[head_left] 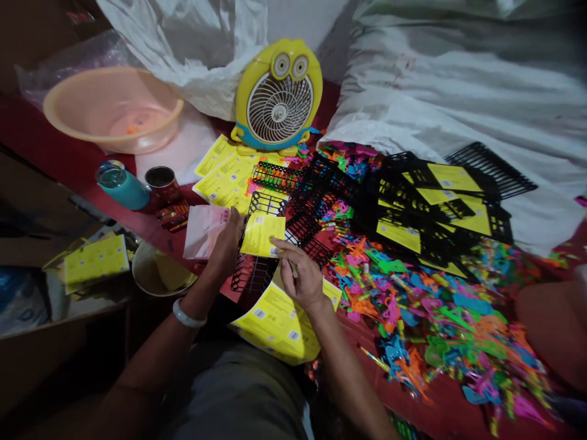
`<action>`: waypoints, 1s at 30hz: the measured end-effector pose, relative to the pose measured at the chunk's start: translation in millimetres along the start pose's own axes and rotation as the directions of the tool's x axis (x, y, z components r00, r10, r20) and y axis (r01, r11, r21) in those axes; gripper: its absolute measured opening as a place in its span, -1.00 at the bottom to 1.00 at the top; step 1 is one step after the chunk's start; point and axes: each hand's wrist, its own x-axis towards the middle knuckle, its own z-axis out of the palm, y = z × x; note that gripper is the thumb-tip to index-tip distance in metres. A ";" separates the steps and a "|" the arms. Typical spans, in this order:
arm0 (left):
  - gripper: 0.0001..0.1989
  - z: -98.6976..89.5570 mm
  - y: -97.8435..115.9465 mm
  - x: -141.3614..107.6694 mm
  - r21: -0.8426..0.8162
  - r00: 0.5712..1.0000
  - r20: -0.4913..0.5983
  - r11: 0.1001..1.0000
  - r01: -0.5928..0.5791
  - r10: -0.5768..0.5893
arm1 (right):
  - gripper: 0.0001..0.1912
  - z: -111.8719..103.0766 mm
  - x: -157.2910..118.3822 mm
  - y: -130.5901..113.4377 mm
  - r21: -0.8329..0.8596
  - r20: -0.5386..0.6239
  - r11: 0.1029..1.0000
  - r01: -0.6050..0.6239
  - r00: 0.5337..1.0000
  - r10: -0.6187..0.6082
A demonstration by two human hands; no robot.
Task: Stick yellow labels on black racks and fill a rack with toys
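A black plastic rack [250,273] with a row of loops stands before me, and a yellow printed label [263,234] lies across its middle. My left hand [228,243] closes around the rack's left edge, its fingertips partly hidden. At the label's lower right corner, my right hand [300,275] has its index finger and thumb closed on the label's edge, other fingers curled. Beneath the right hand, a larger yellow sheet of labels [279,324] drapes over my lap. A pink and white packet [206,231] lies just left of my left hand.
A yellow fan [279,98] stands behind more label sheets [224,183]. Labelled black racks [398,211] are piled right, above many colourful plastic pieces [413,293]. Leftward are a peach basin [114,110], a teal-covered jar [123,186] and a dark red can [161,183]. White sacks [449,85] rise behind.
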 end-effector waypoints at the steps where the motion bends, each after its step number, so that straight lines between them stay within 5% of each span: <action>1: -0.34 -0.5 -0.3 0.7 -0.001 1.000 -0.004 1.000 -0.002 0.002 | -0.67 0.2 -0.1 0.1 0.002 0.000 1.000 0.001 1.000 -0.001; 12: -0.42 -15.9 -14.2 16.6 0.065 0.975 0.205 0.993 -0.099 0.084 | -0.67 0.0 -2.5 0.1 0.053 0.023 0.997 -0.050 0.999 0.049; 20: -0.52 -20.2 -17.6 16.6 0.030 0.980 0.186 0.997 -0.077 0.070 | -0.75 -10.6 9.6 -11.8 0.029 0.097 0.995 -0.098 0.991 0.095; 25: -0.54 -23.3 -13.6 15.9 0.091 0.983 0.154 0.990 -0.112 0.097 | -0.86 -29.5 16.2 -22.2 -0.006 0.153 0.970 -0.244 0.958 0.242; 28: -0.59 -18.7 -6.8 9.3 0.162 0.973 0.193 0.974 -0.158 0.126 | -0.75 -28.6 21.9 -10.7 -0.053 0.122 0.983 -0.175 0.976 0.180; 30: -0.62 -13.4 -3.3 3.7 0.200 0.967 0.208 0.961 -0.190 0.148 | -0.57 -21.1 26.7 5.0 -0.071 0.231 0.994 -0.085 0.968 0.100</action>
